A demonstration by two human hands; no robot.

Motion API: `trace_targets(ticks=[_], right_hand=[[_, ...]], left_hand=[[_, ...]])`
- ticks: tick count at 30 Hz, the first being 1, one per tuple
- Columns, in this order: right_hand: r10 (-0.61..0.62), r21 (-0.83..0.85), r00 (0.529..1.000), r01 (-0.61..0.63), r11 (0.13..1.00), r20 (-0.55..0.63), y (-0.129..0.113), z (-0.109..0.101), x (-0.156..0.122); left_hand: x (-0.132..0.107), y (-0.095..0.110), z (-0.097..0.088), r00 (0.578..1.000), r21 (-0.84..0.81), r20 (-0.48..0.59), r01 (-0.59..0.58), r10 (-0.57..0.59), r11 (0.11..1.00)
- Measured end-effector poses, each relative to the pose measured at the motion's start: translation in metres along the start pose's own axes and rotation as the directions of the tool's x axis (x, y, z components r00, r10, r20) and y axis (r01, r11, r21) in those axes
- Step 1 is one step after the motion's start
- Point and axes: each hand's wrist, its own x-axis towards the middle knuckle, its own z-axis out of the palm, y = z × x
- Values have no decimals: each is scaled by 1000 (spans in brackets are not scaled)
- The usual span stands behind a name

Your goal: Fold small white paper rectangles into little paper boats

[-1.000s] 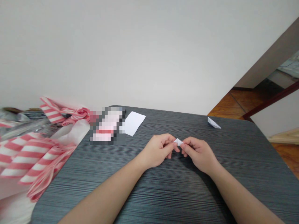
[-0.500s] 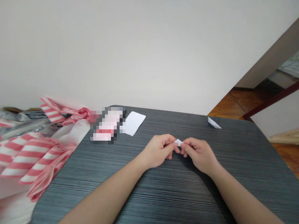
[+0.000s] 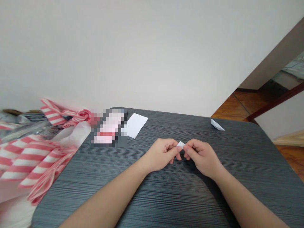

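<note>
Hands meet over the middle of the dark striped table [image 3: 166, 196], a little above its surface. The left hand [image 3: 161, 154] and the right hand [image 3: 201, 155] are both closed in a pinch on a small folded paper [image 3: 180, 144]. Only a white corner of it shows between the fingertips, so I cannot tell its full shape. The forearms lie low over the near edge of the table.

I think the grip is delicate. The piece is very small and each hand holds it only at the tips, so it could slip out and fall on the table if one hand loosens. Too strong a pinch could also crush the fold or tear the paper.

A flat white paper sheet [image 3: 137, 125] lies further back on the table. Another folded paper shape [image 3: 217, 125] rests near the far right corner, well apart from the hands.

At the left, beside the table, there are red-and-white striped plastic bags [image 3: 30, 158], crumpled and partly open. Something pale shows near their mouths, but I cannot tell what is inside. One thing next to the sheet is blurred.
</note>
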Motion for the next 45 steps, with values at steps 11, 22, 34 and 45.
trace_targets(ticks=[11,22,34,45], right_hand=[[-33,-22,992,36,999,120,2,0,1],[-7,25,999,6,1000,48,-1,-3,1],[45,99,998,-49,994,41,1,-2,-1],[40,159,996,-52,986,80,2,-3,1]], left_hand=[[-2,-1,-1,1000,86,20,4,-6,996],[-1,1,-1,1000,104,-19,-20,22,994],[-2,2,-2,998,204,-35,-45,54,978],[-3,5,-5,997,228,-49,-52,64,972]])
